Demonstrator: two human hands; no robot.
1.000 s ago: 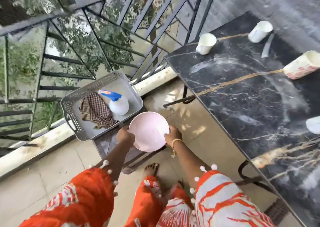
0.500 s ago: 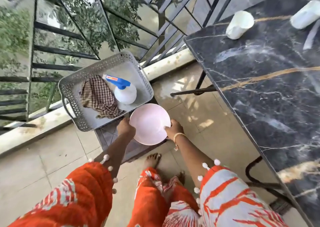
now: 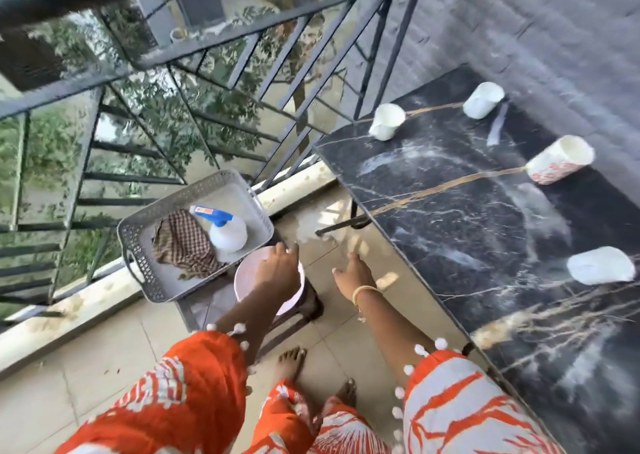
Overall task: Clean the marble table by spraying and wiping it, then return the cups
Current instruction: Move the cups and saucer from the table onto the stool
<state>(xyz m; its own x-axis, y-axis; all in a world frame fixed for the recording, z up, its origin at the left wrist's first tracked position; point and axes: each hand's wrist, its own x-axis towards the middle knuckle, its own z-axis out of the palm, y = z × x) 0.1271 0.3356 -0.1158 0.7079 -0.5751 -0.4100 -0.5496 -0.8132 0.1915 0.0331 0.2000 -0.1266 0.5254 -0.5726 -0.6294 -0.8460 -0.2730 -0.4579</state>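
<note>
Spray bottle (image 3: pixel 227 233) lies in the grey tray (image 3: pixel 145 266), nozzle toward its far-left corner, checked cloth (image 3: pixel 183 245) beside it; left hand (image 3: pixel 278 271) nearer, fingers relaxed over the pink bowl (image 3: pixel 247 282); right hand (image 3: pixel 351 273) released, holding nothing; cups on the marble table (image 3: pixel 467 232).

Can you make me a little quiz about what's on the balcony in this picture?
1. How many cups stand on the marble table?
2. True or false: the spray bottle lies in the grey tray next to the checked cloth.
3. Which hand is over the pink bowl: A) the left hand, B) the right hand?

Key: 1. Four: three white cups and one cup with red flowers. 2. True. 3. A.
</note>
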